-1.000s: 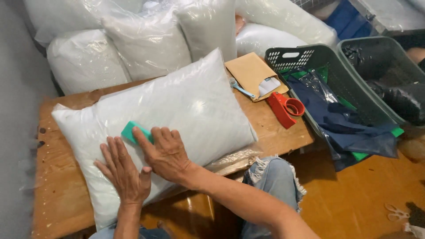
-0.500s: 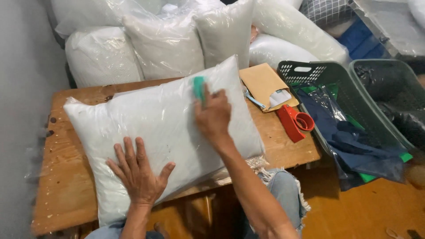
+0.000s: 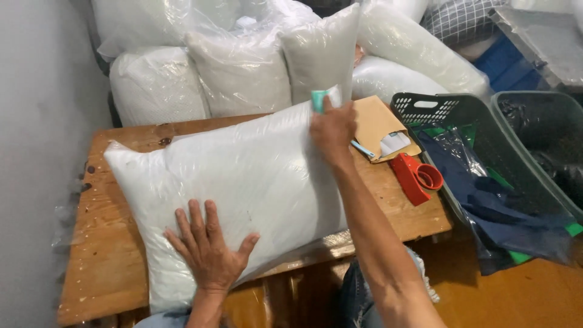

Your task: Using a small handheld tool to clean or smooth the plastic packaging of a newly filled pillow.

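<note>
1. My left hand (image 3: 209, 252) lies flat, fingers spread, palm down on the near edge of the big white pillow (image 3: 243, 182) in its clear plastic bag. It presses, grips nothing.
2. My right hand (image 3: 333, 129) is closed round a small teal block (image 3: 318, 99) at the pillow's far right corner, block poking up above the fingers, touching the bag.
3. Pillow lies slantwise across the wooden bench (image 3: 103, 267), covers most of the top, near edge hangs a bit over the front.
4. Right of the pillow on the bench: brown envelope (image 3: 376, 121) w/ a white slip on it, then a red tape dispenser (image 3: 418, 176) near the bench's right edge.
5. Beside the bench, right: dark green plastic basket (image 3: 425, 109) holding navy fabric in plastic (image 3: 486, 200). A 2nd dark bin (image 3: 540, 121) just beyond it.
6. Behind the bench: stack of more bagged pillows (image 3: 243, 67), leaning upright against each other.
7. Grey wall (image 3: 36, 152) on the left, orange-brown floor (image 3: 522, 297) lower right.
</note>
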